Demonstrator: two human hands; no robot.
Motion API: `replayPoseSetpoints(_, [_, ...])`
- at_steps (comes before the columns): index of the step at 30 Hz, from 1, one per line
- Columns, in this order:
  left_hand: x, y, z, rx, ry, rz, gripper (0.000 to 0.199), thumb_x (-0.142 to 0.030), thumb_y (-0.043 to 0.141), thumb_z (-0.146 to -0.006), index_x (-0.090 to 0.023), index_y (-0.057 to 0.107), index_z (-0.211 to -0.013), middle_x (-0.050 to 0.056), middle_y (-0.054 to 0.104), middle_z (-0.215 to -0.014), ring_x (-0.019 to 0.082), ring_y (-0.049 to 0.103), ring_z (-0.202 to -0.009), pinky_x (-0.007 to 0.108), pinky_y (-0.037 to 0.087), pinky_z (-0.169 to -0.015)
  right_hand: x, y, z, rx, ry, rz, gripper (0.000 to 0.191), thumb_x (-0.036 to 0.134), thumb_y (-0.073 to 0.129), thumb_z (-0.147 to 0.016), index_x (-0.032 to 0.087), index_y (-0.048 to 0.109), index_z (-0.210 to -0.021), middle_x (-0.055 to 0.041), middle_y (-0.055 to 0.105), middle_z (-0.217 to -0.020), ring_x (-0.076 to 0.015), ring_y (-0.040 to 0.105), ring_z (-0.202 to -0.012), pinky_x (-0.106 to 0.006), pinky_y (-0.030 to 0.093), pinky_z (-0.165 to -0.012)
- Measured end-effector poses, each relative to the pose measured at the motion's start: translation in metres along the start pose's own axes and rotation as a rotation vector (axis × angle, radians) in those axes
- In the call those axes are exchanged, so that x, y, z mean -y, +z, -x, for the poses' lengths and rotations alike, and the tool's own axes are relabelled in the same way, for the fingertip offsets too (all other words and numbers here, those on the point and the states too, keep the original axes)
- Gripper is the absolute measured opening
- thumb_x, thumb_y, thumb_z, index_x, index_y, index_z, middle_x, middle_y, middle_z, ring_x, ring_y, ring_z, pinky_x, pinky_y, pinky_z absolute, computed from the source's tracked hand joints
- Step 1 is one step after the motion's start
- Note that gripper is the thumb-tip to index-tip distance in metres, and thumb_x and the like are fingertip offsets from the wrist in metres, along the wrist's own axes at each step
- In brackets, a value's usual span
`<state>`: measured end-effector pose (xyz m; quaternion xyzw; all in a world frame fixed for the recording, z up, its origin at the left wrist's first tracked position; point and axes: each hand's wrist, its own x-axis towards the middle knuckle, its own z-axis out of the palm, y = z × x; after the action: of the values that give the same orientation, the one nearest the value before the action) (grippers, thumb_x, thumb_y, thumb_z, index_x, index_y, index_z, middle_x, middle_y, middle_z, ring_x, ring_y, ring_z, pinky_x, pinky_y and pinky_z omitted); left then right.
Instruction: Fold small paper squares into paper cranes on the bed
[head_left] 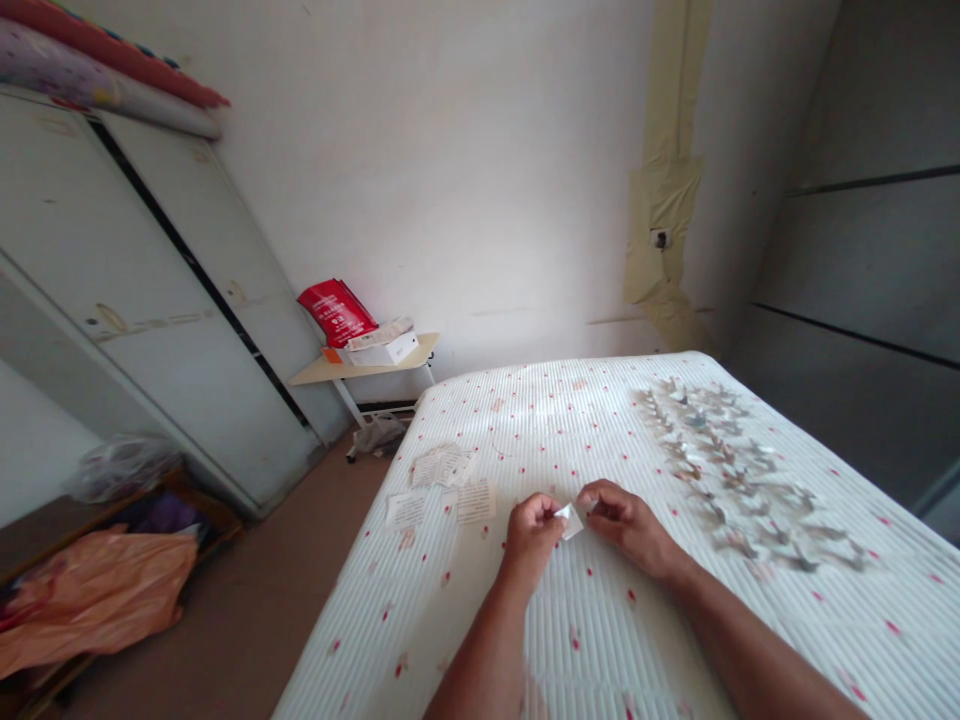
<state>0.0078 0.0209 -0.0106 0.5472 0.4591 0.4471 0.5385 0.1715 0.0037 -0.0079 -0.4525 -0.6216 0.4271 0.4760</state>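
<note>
A small folded piece of white paper [571,522] is pinched between the thumb and fingers of my left hand [534,530], above the bed. Close beside it on the right is my right hand [622,522], its thumb and fingers curled together at the paper's edge. A pale bit shows at those fingertips, but I cannot make out whether it belongs to the same paper. To the left lie several loose printed paper sheets [477,502]. On the right, many small folded paper pieces [739,470] stand in rows, blurred in detail.
The bed [600,640] has a white ribbed cover with red marks. Beyond its left far corner is a small table [319,373] with a red bag [337,312] and a white box [386,350]. At the left are a cabinet [187,370] and an orange plastic bag [105,590].
</note>
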Motion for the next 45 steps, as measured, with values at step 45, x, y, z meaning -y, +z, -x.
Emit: replayPoseSetpoints(45, [0.005,-0.001,0.003,-0.04,0.115,-0.921,0.01,-0.01,0.055,-0.065,-0.016,0.064,-0.066,0.002,0.058,-0.073,0.01,0.053,-0.068,0.019,0.036,-0.062,-0.002,0.004,-0.013,0.189,-0.063,0.566,0.012,0.012,0.053,-0.072,0.017,0.061,-0.064,-0.0018,0.056,-0.08,-0.011,0.054,-0.071,-0.02,0.04,-0.066])
